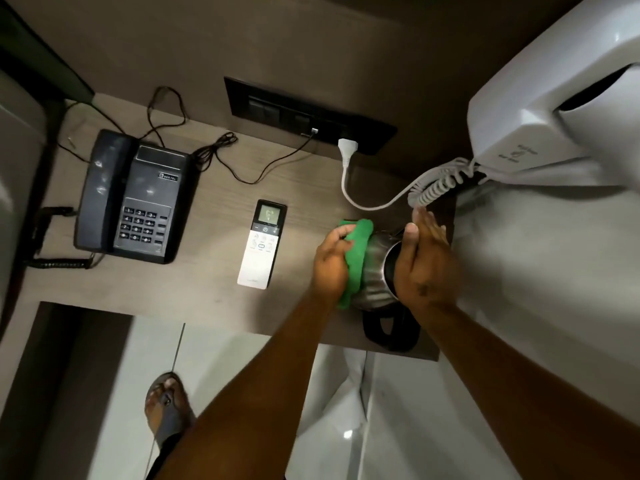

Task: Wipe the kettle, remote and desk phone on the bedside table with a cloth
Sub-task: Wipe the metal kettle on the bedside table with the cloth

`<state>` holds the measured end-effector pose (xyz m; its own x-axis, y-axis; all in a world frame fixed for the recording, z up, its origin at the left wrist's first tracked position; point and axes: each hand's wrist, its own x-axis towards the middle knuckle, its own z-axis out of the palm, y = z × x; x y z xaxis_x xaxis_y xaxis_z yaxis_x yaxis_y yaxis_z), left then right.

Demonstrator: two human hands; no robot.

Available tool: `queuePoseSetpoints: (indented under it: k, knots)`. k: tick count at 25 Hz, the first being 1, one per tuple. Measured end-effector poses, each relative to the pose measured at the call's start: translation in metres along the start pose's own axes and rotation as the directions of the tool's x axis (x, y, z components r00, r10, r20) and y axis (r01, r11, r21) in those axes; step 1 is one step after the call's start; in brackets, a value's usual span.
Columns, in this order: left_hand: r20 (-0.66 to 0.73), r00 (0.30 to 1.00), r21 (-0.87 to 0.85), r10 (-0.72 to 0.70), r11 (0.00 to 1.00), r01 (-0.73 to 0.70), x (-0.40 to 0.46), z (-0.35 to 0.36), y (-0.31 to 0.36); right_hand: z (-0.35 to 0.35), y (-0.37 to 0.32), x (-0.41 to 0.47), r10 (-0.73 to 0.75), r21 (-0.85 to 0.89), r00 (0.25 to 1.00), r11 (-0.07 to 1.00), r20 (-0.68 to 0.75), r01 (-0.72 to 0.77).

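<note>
A steel kettle [375, 271] with a black handle stands at the right end of the wooden bedside table [214, 271]. My left hand [330, 263] presses a green cloth [356, 251] against the kettle's left side. My right hand [424, 265] lies flat over the kettle's top, fingers stretched out, hiding the lid. A white remote [262, 249] with a small screen lies left of the kettle. Further left sits a dark desk phone [135, 197] with its handset in the cradle.
A white hair dryer unit [554, 95] hangs on the wall at upper right, its coiled cord [436, 185] dangling just above the kettle. A white plug [346, 148] sits in the black socket panel [308, 114]. Thin black cables [221, 157] trail behind the phone.
</note>
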<state>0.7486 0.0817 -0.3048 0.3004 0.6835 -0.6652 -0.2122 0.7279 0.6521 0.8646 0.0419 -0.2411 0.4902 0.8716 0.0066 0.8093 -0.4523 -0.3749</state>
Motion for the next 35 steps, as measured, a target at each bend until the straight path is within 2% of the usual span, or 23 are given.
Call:
queuePoseSetpoints:
  k: [3,7,8,10,12,15,18,20,21,23,24,26,27,29,30,31,32,33,34,35]
  knots:
    - [0.052,0.997,0.066,0.063,0.996,-0.066,-0.037,-0.019,-0.023,0.0,0.001,0.0,0.001,0.021,1.0,1.0,-0.018,-0.001]
    - [0.083,0.992,0.154,-0.096,0.985,0.083,0.028,0.007,0.013,0.003,0.002,-0.002,0.0,0.047,0.999,0.999,-0.053,0.003]
    - [0.142,0.986,0.17,-0.088,0.983,0.063,0.039,0.017,0.024,0.003,0.003,-0.001,0.001,0.053,0.998,0.999,-0.062,0.003]
    - [0.23,0.973,0.174,0.028,0.982,-0.069,0.027,0.019,0.023,0.003,0.004,-0.001,0.013,0.057,0.998,0.998,-0.063,-0.009]
    - [0.164,0.976,0.116,0.142,0.98,-0.162,-0.013,-0.001,0.001,0.001,0.001,-0.002,0.009,0.045,0.998,0.999,-0.067,-0.006]
    - [0.011,0.998,0.042,0.055,0.998,-0.055,-0.026,-0.022,-0.023,-0.001,-0.002,-0.001,0.016,0.048,0.997,0.999,-0.077,-0.012]
    - [0.096,0.99,0.071,-0.107,0.992,0.1,0.034,-0.003,0.006,-0.002,-0.002,-0.003,0.032,0.083,0.998,0.996,-0.063,-0.027]
    - [0.248,0.969,0.12,-0.019,0.993,-0.011,0.043,0.012,0.023,-0.001,-0.002,-0.004,0.04,0.093,0.997,0.995,-0.067,-0.034]
    - [0.27,0.959,0.162,0.086,0.978,-0.134,0.033,0.011,0.019,-0.001,-0.002,-0.004,0.039,0.098,0.997,0.995,-0.063,-0.033]
    - [0.227,0.925,0.223,0.304,0.909,-0.353,-0.011,0.003,-0.008,-0.003,-0.003,-0.004,0.043,0.11,0.997,0.993,-0.067,-0.035]
    - [0.158,0.92,0.218,0.359,0.896,-0.387,-0.037,-0.002,-0.025,-0.003,-0.004,-0.004,0.049,0.111,0.996,0.993,-0.074,-0.04]
    - [-0.054,0.934,0.154,0.354,0.927,-0.342,-0.043,-0.007,-0.044,-0.004,-0.005,-0.003,0.052,0.112,0.995,0.993,-0.081,-0.043]
    - [-0.018,0.951,0.136,0.308,0.943,-0.303,-0.023,-0.004,-0.039,-0.003,-0.005,-0.003,0.051,0.113,0.996,0.993,-0.076,-0.042]
    - [0.11,0.993,0.084,0.049,0.995,-0.058,0.03,0.006,-0.009,-0.001,-0.002,-0.004,0.055,0.113,0.996,0.992,-0.068,-0.047]
    - [0.171,0.985,0.054,0.01,0.998,-0.02,0.045,0.011,0.003,-0.001,-0.001,-0.004,0.059,0.119,0.996,0.992,-0.067,-0.05]
    - [0.21,0.977,0.065,0.038,0.997,-0.053,0.043,0.015,0.012,0.0,-0.001,-0.004,0.061,0.128,0.996,0.99,-0.071,-0.051]
    - [0.205,0.971,0.121,0.124,0.981,-0.151,0.029,0.017,0.011,-0.001,-0.002,-0.005,0.06,0.133,0.995,0.99,-0.078,-0.049]
    - [0.164,0.941,0.218,0.296,0.92,-0.327,0.004,0.016,-0.005,-0.001,-0.003,-0.005,0.057,0.13,0.995,0.99,-0.084,-0.046]
    - [0.163,0.881,0.304,0.444,0.827,-0.473,-0.032,0.015,-0.025,-0.001,-0.004,-0.005,0.054,0.122,0.995,0.992,-0.087,-0.043]
    - [0.144,0.83,0.349,0.539,0.757,-0.552,-0.066,0.016,-0.045,-0.001,-0.004,-0.004,0.054,0.115,0.994,0.992,-0.091,-0.043]
